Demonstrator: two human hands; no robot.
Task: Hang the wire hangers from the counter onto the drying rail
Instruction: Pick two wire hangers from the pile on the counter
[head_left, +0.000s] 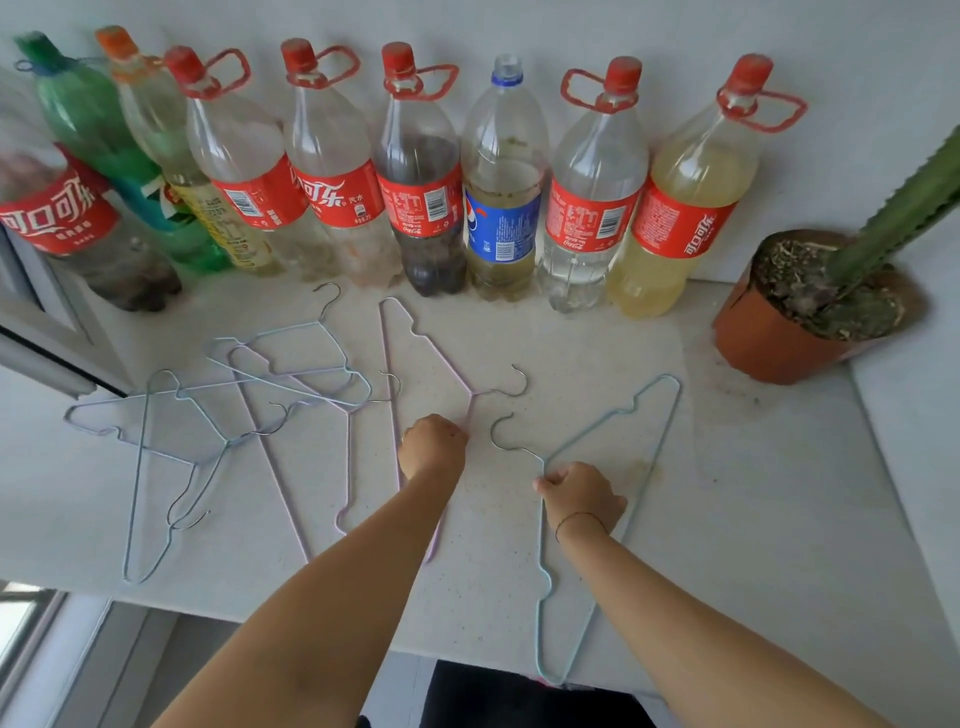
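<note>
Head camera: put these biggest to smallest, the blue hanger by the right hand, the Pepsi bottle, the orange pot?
1. The blue hanger, longest, but nearest the camera.
2. Pepsi bottle and orange pot look alike: taller against wider.

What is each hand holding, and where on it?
Left hand grips the pink hanger just below its hook; right hand pinches the blue hanger near its neck.

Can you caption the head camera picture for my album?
Left hand grips the pink hanger, right hand grips the blue hanger, on the counter before a row of bottles.
</note>
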